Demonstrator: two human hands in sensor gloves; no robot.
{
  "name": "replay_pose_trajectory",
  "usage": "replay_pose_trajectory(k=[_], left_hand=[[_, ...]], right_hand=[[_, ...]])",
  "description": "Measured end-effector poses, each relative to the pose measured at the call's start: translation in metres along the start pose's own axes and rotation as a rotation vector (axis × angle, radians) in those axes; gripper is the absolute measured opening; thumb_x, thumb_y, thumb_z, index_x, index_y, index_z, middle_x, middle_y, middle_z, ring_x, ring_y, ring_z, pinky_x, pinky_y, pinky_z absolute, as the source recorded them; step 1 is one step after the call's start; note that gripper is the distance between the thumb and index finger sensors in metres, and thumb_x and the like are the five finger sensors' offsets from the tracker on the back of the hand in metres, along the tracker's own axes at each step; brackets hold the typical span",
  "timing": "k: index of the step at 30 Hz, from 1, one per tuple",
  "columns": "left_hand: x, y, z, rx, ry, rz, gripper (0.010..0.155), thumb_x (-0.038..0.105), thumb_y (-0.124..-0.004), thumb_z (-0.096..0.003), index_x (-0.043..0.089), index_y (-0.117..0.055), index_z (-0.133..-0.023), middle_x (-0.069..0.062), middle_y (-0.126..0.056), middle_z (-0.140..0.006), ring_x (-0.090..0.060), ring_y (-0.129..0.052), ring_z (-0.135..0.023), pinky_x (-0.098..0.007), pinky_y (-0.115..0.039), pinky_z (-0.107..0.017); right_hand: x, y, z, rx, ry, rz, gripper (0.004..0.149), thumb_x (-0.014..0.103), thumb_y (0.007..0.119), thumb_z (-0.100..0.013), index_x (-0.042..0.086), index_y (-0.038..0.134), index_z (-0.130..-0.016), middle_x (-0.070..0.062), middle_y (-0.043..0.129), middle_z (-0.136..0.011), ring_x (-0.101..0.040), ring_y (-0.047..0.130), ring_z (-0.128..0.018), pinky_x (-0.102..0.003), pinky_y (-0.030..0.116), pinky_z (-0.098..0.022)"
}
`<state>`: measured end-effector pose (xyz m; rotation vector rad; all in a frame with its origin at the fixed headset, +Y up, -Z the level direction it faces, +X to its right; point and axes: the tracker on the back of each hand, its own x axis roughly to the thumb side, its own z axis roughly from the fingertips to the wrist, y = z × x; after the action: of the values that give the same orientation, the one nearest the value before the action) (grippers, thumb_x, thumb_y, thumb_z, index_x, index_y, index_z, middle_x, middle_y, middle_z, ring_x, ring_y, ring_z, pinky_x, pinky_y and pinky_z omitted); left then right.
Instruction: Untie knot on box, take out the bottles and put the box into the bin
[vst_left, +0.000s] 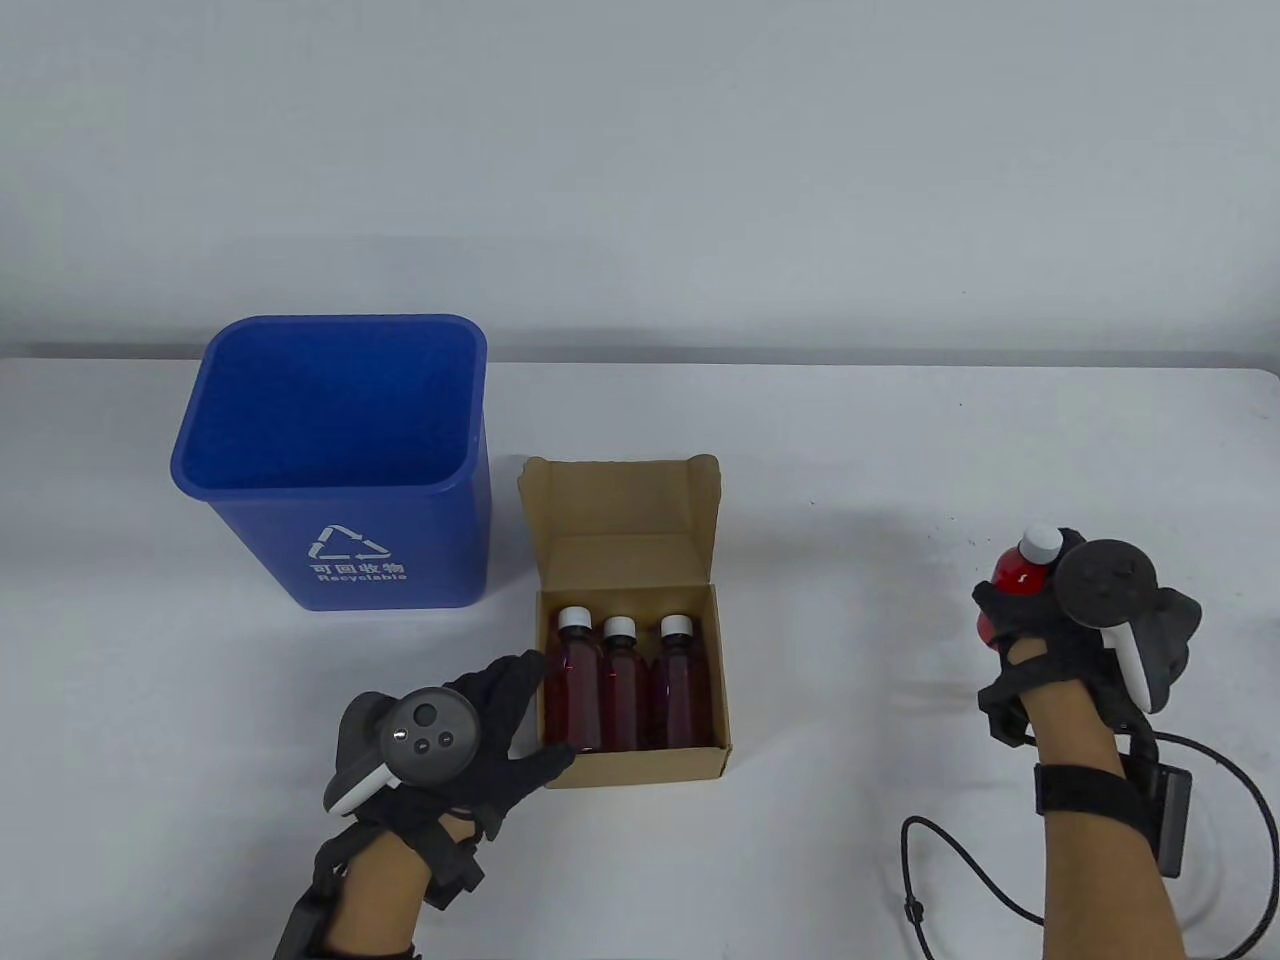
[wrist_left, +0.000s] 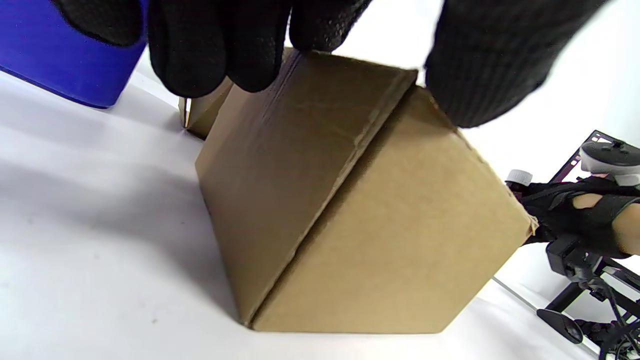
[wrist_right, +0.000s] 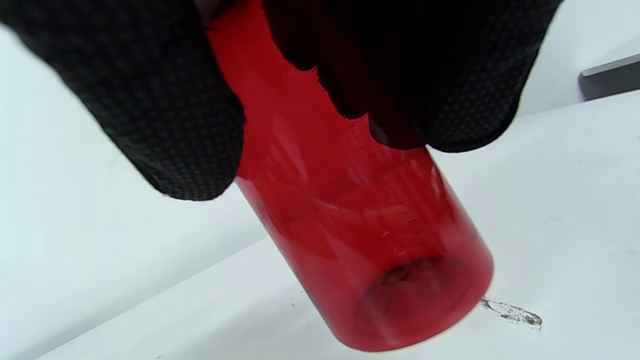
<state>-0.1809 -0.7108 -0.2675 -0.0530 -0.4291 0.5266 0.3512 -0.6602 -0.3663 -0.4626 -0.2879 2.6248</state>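
An open cardboard box (vst_left: 640, 765) sits mid-table with its lid flap standing up behind. Three red bottles (vst_left: 622, 680) with white caps stand inside it. My left hand (vst_left: 555, 706) holds the box's front-left corner, fingers on the left wall and thumb on the front wall. In the left wrist view the fingers (wrist_left: 200, 45) lie over the top edge of the box (wrist_left: 350, 200). My right hand (vst_left: 1020, 600) grips a fourth red bottle (vst_left: 1025, 565) at the right, away from the box. In the right wrist view this bottle (wrist_right: 370, 240) is tilted, base just above the table.
A blue recycling bin (vst_left: 340, 322) stands open to the left of the box, close behind my left hand. A black cable (vst_left: 960, 870) loops on the table near my right forearm. A dark stand (wrist_left: 585, 280) shows past the table's right side.
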Motion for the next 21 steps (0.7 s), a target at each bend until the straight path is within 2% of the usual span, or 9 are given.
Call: replay_pose_trajectory(k=[11,14,21], left_hand=[[0.001,0.0,-0.001,-0.015,0.006,-0.014,0.091,0.061,-0.08,-0.0474,0.015,-0.039,-0.115,-0.021,-0.055,-0.111,-0.057,-0.067,-0.097,-0.075,-0.051,-0.069],[0.001,0.0,-0.001,-0.016,0.006,-0.017,0.091,0.061,-0.08,-0.0472,0.015,-0.04,-0.115,-0.02,-0.055,-0.111,-0.057,-0.066,-0.097,-0.075,-0.051,-0.069],[0.002,0.0,-0.002,-0.018,0.007,-0.018,0.091,0.061,-0.08,-0.0473,0.015,-0.039,-0.115,-0.021,-0.055,-0.111,-0.057,-0.067,-0.097,-0.075,-0.051,-0.069]], right_hand=[[-0.04,0.038,-0.028,-0.039,0.032,-0.014,0.086,0.043,0.098,-0.038,0.011,0.047,-0.099,-0.01,0.064,-0.097,-0.042,0.085,-0.081,-0.051,0.081,-0.054],[-0.048,0.039,-0.034,-0.055,0.063,-0.101,0.087,0.044,0.098,-0.038,0.012,0.046,-0.1,-0.009,0.063,-0.097,-0.041,0.086,-0.081,-0.05,0.081,-0.053],[-0.055,0.042,-0.043,-0.029,0.075,-0.135,0.087,0.045,0.096,-0.039,0.016,0.043,-0.101,-0.006,0.061,-0.099,-0.039,0.084,-0.084,-0.053,0.077,-0.056]])
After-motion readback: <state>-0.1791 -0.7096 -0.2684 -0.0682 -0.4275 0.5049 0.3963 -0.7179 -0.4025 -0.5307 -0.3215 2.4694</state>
